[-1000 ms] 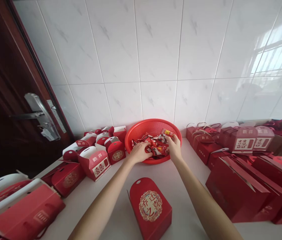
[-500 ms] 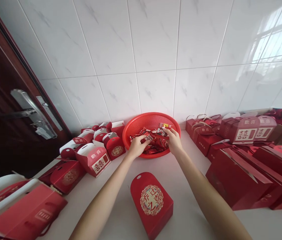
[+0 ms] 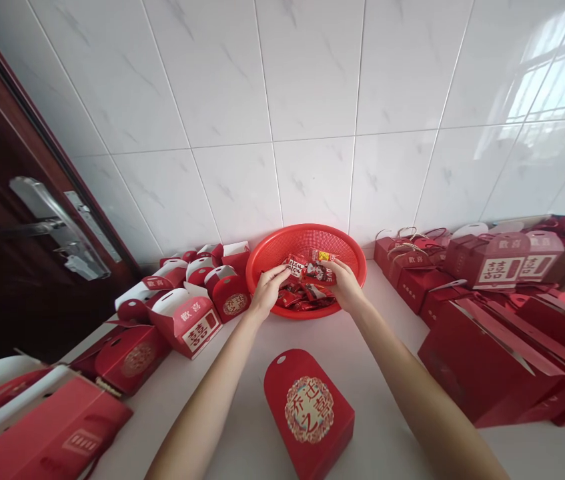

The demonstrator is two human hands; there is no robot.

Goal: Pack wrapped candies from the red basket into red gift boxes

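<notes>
Left grip (image 3: 271, 289) pinches a red-and-white glossy-wrapped packet (image 3: 296, 265), right grip (image 3: 346, 285) grasps red printed packets (image 3: 319, 272), both over the round red plastic basket (image 3: 307, 238), with a red cardboard box (image 3: 311, 412) between the forearms (image 3: 215, 390).

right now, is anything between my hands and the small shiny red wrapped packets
Nothing visible is: the left hand and the right hand each pinch a small shiny red wrapped packet, and both extend over the near rim of the round red plastic basket.
</notes>
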